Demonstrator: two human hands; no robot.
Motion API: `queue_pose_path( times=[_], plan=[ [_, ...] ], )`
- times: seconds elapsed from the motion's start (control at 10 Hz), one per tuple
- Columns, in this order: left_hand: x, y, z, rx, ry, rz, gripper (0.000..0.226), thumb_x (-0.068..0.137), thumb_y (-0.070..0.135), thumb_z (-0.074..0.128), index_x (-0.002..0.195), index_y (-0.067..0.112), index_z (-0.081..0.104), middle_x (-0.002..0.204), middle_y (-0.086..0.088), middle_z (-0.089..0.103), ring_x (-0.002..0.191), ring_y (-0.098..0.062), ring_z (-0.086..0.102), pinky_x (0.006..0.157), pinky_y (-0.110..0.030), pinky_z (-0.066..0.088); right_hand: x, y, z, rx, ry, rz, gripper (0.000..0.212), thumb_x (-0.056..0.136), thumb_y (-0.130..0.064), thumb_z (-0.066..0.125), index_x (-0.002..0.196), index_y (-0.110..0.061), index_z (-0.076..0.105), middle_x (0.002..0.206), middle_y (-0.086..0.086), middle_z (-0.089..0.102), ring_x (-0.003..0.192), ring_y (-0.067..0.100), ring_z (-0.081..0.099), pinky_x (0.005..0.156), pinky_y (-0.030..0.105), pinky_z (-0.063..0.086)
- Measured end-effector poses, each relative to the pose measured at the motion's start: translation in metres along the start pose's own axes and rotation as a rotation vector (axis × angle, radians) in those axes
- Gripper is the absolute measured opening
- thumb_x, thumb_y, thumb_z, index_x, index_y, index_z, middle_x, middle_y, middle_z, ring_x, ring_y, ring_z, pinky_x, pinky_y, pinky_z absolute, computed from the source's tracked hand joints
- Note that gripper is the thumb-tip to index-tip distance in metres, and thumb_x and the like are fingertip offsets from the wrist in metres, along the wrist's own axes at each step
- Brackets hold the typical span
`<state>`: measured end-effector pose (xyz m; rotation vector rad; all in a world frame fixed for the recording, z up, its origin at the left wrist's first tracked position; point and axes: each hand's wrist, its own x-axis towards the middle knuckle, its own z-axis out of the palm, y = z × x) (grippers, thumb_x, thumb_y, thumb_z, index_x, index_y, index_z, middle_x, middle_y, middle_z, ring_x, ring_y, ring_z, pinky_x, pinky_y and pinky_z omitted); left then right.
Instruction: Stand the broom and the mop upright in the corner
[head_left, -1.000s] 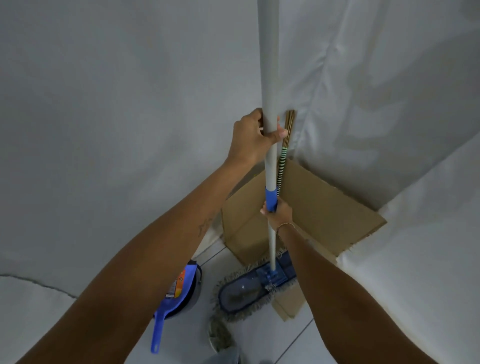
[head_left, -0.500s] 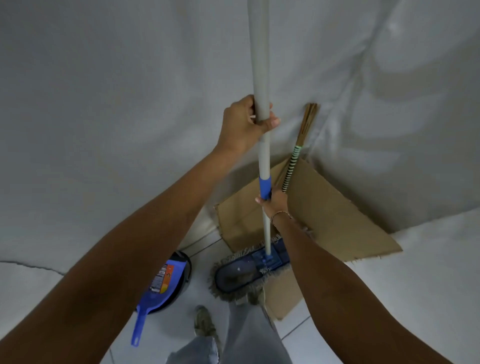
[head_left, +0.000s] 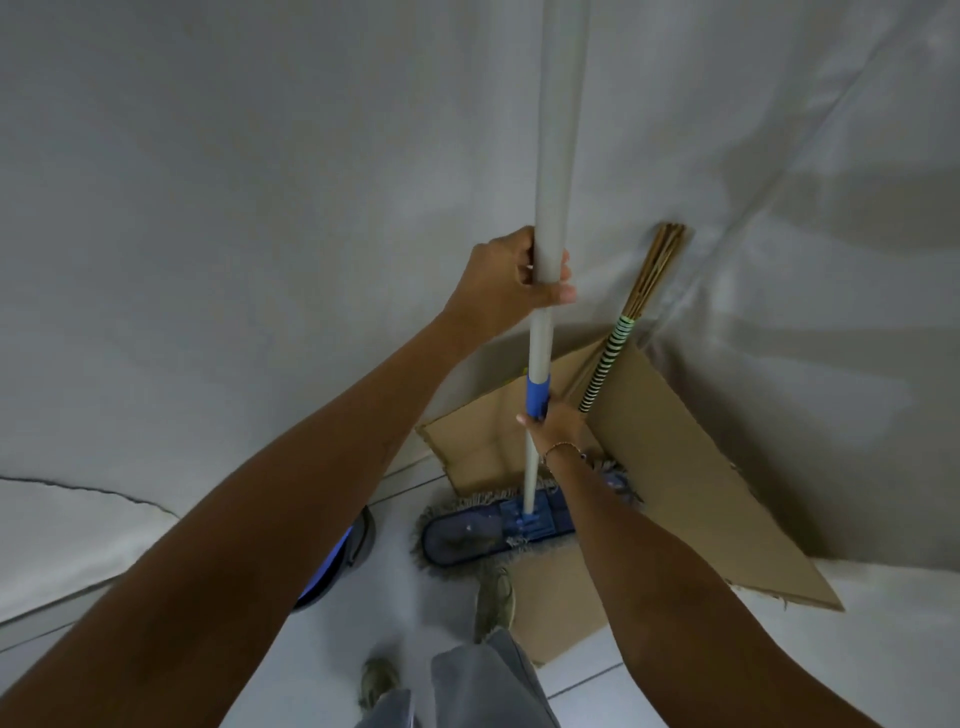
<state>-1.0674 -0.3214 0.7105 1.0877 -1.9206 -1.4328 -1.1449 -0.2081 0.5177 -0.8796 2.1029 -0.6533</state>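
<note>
The mop has a long white pole (head_left: 558, 130) with a blue collar and a flat blue fringed head (head_left: 488, 535) resting on the floor. My left hand (head_left: 511, 283) grips the pole high up. My right hand (head_left: 553, 426) holds the pole just below the blue collar. The stick broom (head_left: 621, 332), with a black-and-white striped binding and bare brown sticks at its top, leans upright in the corner right of the mop. Its lower end is hidden behind my right hand.
Flattened cardboard (head_left: 675, 467) lines the corner's floor and walls. White sheeting (head_left: 260, 208) covers both walls. A dark bucket with a blue dustpan (head_left: 343, 561) stands at the left on the tiled floor. My feet (head_left: 493, 597) are just behind the mop head.
The broom now shows apart from the mop pole, leaning to its right. The view has tilted down, so my legs and feet show. Both hands keep their hold on the pole.
</note>
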Motion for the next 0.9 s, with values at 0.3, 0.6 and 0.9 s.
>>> queue_pose_path(
  times=[0.3, 0.6, 0.9],
  plan=[
    [0.033, -0.026, -0.005, -0.043, 0.036, -0.080, 0.039, 0.070, 0.011, 0.079, 0.105, 0.006, 0.062, 0.096, -0.004, 0.070, 0.084, -0.012, 0.069, 0.081, -0.024, 0.059, 0.035, 0.000, 0.011, -0.020, -0.020, -0.040, 0.034, 0.078, -0.017, 0.072, 0.108, -0.004, 0.061, 0.101, 0.017, 0.071, 0.092, 0.029, 0.065, 0.075, 0.027, 0.045],
    [0.030, -0.036, -0.012, -0.026, 0.053, -0.124, 0.041, 0.077, 0.015, 0.075, 0.113, 0.002, 0.060, 0.106, -0.012, 0.072, 0.099, -0.021, 0.070, 0.095, -0.035, 0.055, 0.035, 0.003, 0.020, 0.006, -0.023, -0.041, 0.032, 0.079, -0.020, 0.070, 0.104, -0.002, 0.060, 0.099, 0.019, 0.069, 0.080, 0.023, 0.058, 0.069, 0.026, 0.038],
    [-0.062, -0.043, -0.041, 0.033, 0.151, -0.225, 0.036, 0.082, 0.014, 0.071, 0.114, -0.001, 0.064, 0.111, -0.021, 0.070, 0.105, -0.028, 0.067, 0.099, -0.036, 0.052, -0.021, 0.005, 0.006, 0.033, 0.074, -0.054, 0.021, 0.082, -0.004, 0.063, 0.102, 0.003, 0.066, 0.106, 0.022, 0.069, 0.100, 0.034, 0.064, 0.087, 0.035, 0.049]
  ],
)
